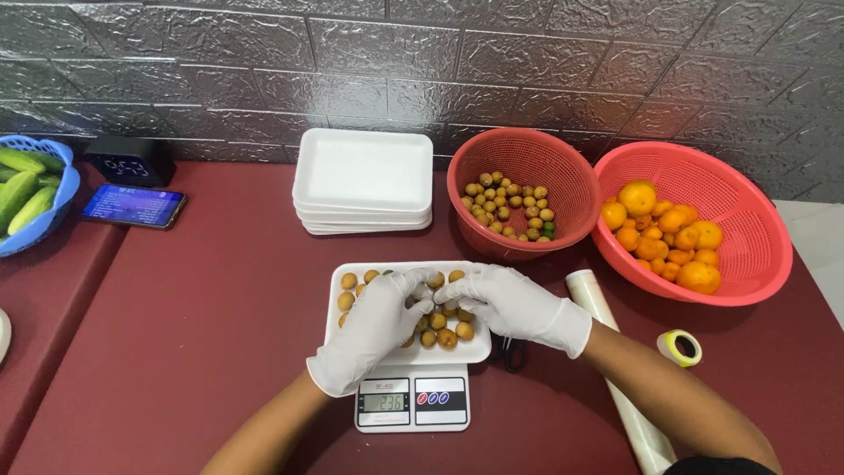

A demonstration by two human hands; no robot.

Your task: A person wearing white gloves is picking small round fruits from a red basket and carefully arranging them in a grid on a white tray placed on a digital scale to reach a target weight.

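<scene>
White foam tray (352, 339) sits on a small digital scale (412, 403), loaded with brown longans (437, 322). Left hand (374, 330) and right hand (510, 303), both gloved, spread over the fruit, fingers curled, probably pinching one each. The weighing step seems underway; beyond, the red basket of longans (524, 189) supplies more.

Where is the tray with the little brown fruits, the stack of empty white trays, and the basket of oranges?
Tray of small brown fruits (345, 268): head view, its bare back-left rim.
Stack of white trays (365, 169): head view, top tray's flat middle.
Orange basket (747, 255): head view, bare inner wall.
</scene>
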